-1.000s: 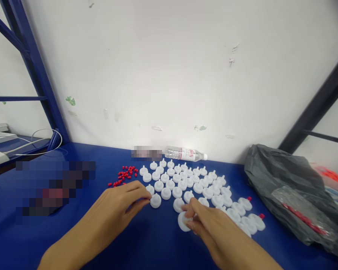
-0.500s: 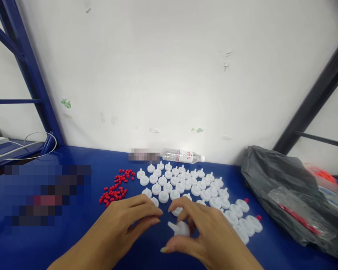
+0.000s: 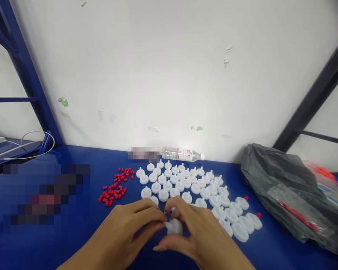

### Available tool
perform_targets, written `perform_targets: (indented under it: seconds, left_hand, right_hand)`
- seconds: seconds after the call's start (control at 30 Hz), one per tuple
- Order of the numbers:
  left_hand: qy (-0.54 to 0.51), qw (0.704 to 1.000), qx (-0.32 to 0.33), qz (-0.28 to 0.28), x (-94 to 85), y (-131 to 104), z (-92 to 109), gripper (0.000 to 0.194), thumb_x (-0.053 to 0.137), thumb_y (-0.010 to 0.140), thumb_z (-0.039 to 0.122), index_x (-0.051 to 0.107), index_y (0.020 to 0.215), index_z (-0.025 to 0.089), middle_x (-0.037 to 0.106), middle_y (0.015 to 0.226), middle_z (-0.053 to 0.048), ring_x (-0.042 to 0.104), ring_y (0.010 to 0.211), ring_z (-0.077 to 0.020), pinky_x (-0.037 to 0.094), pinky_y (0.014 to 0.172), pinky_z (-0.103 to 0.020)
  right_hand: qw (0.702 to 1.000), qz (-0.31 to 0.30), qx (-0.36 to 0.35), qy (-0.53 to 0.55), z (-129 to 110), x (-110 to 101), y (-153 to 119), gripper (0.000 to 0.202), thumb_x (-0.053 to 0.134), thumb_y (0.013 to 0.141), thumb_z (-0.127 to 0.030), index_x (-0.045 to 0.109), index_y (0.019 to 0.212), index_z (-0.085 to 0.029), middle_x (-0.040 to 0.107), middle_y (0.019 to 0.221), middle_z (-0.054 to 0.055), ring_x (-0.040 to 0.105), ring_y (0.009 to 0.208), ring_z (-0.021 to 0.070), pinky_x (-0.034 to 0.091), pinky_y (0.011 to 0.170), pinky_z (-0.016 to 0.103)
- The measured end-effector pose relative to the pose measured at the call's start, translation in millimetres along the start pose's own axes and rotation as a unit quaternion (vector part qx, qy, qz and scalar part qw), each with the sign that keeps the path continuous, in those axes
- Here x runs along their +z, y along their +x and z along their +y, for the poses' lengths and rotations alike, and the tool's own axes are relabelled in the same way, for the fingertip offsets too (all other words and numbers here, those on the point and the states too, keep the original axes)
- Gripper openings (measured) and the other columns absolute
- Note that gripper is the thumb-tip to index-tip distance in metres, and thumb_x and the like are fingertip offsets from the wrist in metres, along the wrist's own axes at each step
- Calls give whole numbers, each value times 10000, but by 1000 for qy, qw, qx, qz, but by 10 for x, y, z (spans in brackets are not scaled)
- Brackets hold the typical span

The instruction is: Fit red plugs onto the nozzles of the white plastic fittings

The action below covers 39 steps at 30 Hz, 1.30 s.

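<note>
My right hand (image 3: pixel 197 228) grips a white plastic nozzle cap (image 3: pixel 175 227) between thumb and fingers, its spout pointing left. My left hand (image 3: pixel 138 221) is pinched closed, its fingertips at the tip of that spout. Whatever sits between the left fingertips is hidden. Beyond both hands stand many white nozzle caps (image 3: pixel 163 195), most with spouts up. Small red tip caps (image 3: pixel 112 193) lie scattered left of them. At the right of the group, a couple of white caps carry a red tip cap (image 3: pixel 258 215) on the spout.
A clear plastic bottle (image 3: pixel 181 154) lies along the wall. On the right, a dark grey plastic bag (image 3: pixel 273 176) bears a clear bag with red pieces (image 3: pixel 298 215). Blue frame posts (image 3: pixel 30 71) rise at the left; parts of the blue table are pixelated.
My hands have come together: the spout of the held nozzle cap now meets my left fingertips, where before there was a gap. The view has shifted slightly.
</note>
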State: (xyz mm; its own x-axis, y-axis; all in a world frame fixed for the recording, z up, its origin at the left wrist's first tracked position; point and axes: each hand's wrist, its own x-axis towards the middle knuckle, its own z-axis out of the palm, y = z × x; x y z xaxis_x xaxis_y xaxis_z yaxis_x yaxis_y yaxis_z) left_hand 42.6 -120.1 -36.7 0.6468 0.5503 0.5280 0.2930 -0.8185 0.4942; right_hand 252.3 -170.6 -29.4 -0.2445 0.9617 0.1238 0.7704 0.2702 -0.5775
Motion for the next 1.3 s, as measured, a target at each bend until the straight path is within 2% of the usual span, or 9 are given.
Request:
perform_targets:
  seconds: [0.13, 0.23, 0.3, 0.53, 0.77, 0.93, 1.13, 1.23, 1.3]
  left_hand:
    - [22, 999, -8, 34, 8, -2, 17, 163, 647, 981, 129, 739, 1010, 260, 753, 932, 46, 716, 763, -71, 521, 704, -121]
    - [26, 998, -15, 56, -12, 9, 31, 159, 654, 969, 117, 736, 999, 249, 753, 921, 48, 712, 755, -60, 485, 609, -95]
    - [24, 998, -15, 63, -24, 20, 41, 163, 652, 967, 110, 738, 1003, 244, 755, 927, 44, 714, 763, -57, 466, 563, -84]
    - [20, 997, 22, 70, -9, 14, 60, 227, 625, 981, 88, 740, 1061, 267, 754, 971, 43, 721, 788, -54, 523, 683, -86]
    - [37, 999, 7, 26, -1, -55, 59, 232, 566, 1021, 131, 743, 1061, 275, 745, 1010, 24, 723, 794, -82, 563, 753, -141]
    - [7, 1000, -21, 10, -11, -20, 60, 196, 621, 991, 128, 760, 1027, 262, 767, 1001, 25, 736, 836, -98, 558, 778, -151]
    - [42, 992, -113, -38, -68, -30, 48, 77, 695, 981, 272, 750, 1034, 282, 746, 838, 66, 673, 660, -100, 455, 578, -182]
    - [46, 989, -115, -81, -106, -65, 56, 103, 623, 1037, 303, 718, 1001, 287, 753, 880, 78, 694, 724, -101, 447, 638, -196]
    - [44, 991, -94, -80, -114, -75, 67, 123, 582, 1063, 310, 696, 1024, 285, 746, 900, 77, 699, 744, -99, 445, 659, -200]
  right_hand:
    - [999, 18, -46, 13, 28, 36, -25, 522, 926, 788, -358, 614, 1207, -348, 760, 1152, -53, 744, 980, 219, 560, 822, 307]
    - [998, 32, -50, 1, 78, 53, -33, 565, 847, 876, -227, 574, 1338, -406, 728, 1325, -46, 727, 1148, 237, 576, 967, 371]
    - [998, 36, -48, -8, 101, 51, -39, 565, 786, 930, -229, 547, 1398, -437, 707, 1384, -45, 707, 1211, 248, 572, 1017, 413]
    - [1000, -3, -7, -4, 11, -19, -59, 561, 744, 957, -235, 549, 1435, -454, 710, 1395, -44, 701, 1232, 265, 575, 1024, 418]
    - [999, -37, 22, 7, -115, -58, -43, 626, 822, 883, -210, 588, 1426, -413, 766, 1303, -12, 747, 1149, 267, 594, 949, 344]
    - [999, 14, -47, -8, -20, -9, -67, 798, 821, 853, -143, 492, 1519, -434, 746, 1349, 0, 734, 1202, 275, 609, 984, 384]
    - [990, 77, -117, -18, 79, 3, -93, 786, 735, 860, -65, 475, 1504, -434, 746, 1319, -13, 735, 1193, 244, 644, 946, 366]
    - [987, 91, -136, -5, 76, -17, -98, 809, 749, 850, -50, 455, 1505, -424, 749, 1289, -30, 732, 1189, 210, 633, 977, 337]
    - [982, 114, -152, -4, 70, -39, -96, 715, 776, 867, -87, 510, 1462, -380, 736, 1327, -9, 728, 1197, 204, 617, 1013, 334]
